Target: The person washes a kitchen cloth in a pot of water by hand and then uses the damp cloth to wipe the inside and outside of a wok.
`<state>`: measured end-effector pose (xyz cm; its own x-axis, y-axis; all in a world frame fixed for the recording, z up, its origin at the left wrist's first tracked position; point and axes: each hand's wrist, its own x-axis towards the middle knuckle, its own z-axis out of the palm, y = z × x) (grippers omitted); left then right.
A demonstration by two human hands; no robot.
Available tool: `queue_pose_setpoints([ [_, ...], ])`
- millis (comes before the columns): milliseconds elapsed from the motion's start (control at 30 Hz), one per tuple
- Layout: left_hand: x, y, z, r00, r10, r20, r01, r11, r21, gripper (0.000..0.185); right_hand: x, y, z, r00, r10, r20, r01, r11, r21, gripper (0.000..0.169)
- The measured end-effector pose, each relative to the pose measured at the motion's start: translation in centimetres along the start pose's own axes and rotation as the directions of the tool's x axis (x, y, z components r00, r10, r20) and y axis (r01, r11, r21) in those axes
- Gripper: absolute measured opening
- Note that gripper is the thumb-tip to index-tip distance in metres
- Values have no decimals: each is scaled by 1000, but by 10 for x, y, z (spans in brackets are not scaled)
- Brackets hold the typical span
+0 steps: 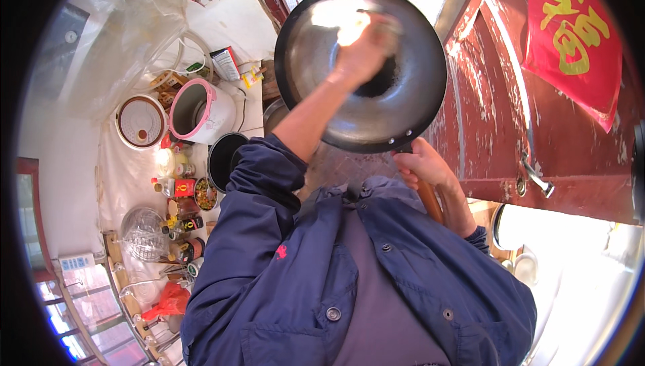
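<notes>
A large dark metal wok is held up before my body, its inside facing me. My right hand grips its handle close to the rivets. The brown wooden part of this handle runs back from my fist towards my right forearm. Over the inside of the wok is my left hand, blurred, with fingers bent around a pale pad or cloth. Motion blur and glare hide what exactly it is. The left sleeve is pushed up to the elbow.
Along the left, a counter holds a rice cooker with pink rim, its round lid, a black pot, a bowl of chopped food and several bottles. At right stands a peeling red door with a metal handle.
</notes>
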<state>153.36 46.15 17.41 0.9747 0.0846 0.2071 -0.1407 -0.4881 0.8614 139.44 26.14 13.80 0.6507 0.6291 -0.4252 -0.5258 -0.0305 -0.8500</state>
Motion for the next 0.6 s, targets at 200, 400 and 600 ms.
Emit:
queue_pose_setpoints([
  [200,-65,-25,7,633,485,603,-663,742,99,18,-6,0,-20,999,0,-36,-1,1000,-8,5],
  [400,28,-43,-56,951,300,69,-288,788,544,19,-6,-6,-7,996,-69,-64,67,997,-43,4],
  [600,-51,18,36,766,562,314,-572,818,-69,17,-4,-5,-25,999,-13,-34,12,999,-32,4],
])
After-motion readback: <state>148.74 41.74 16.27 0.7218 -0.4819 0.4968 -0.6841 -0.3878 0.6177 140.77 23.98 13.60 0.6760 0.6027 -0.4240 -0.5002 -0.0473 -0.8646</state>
